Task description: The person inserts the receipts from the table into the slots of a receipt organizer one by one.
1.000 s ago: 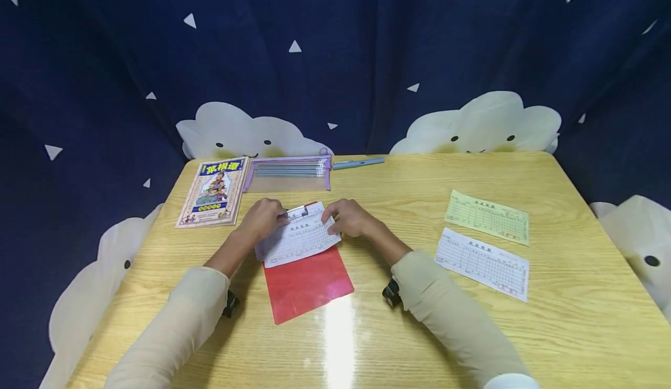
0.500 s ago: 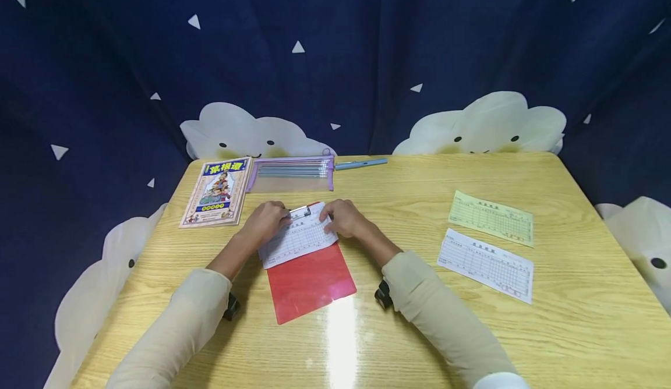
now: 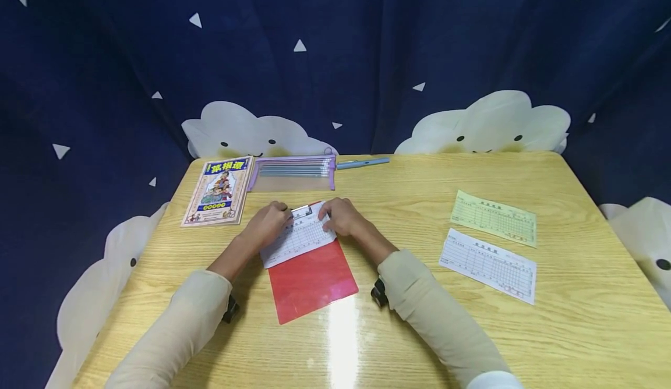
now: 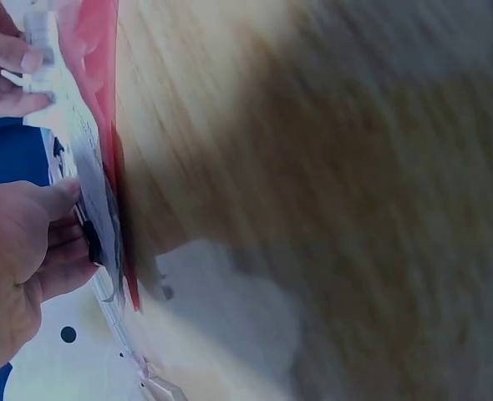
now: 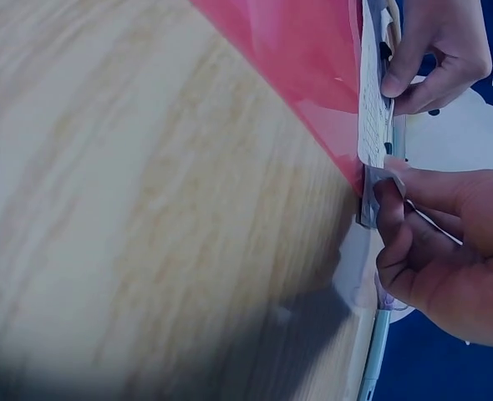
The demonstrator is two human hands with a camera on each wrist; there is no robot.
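A red clipboard [image 3: 314, 287] lies at a slant on the table, its metal clip [image 3: 301, 212] at the far end. White printed forms [image 3: 296, 243] cover its upper half, and the clip lies across their top. My left hand [image 3: 269, 224] grips the clipboard's upper left by the clip's end, its thumb at the paper's edge in the left wrist view; what its other fingers touch is partly hidden. Opposite it, my right hand [image 3: 343, 217] pinches the forms at their upper right corner. The right wrist view shows that paper corner [image 5: 387, 174] bent between thumb and fingers.
Farther back are a book [image 3: 217, 194], a purple-edged pencil pouch [image 3: 293, 174] and a blue pen [image 3: 363, 163]. To the right lie a yellow form [image 3: 493, 217] and another white form [image 3: 488, 265]. A dark blue curtain [image 3: 346, 63] hangs behind the table.
The forms have slid slightly up and left under both hands, and their edges look more aligned. The right hand has shifted a little left with the paper. The clipboard stays put.
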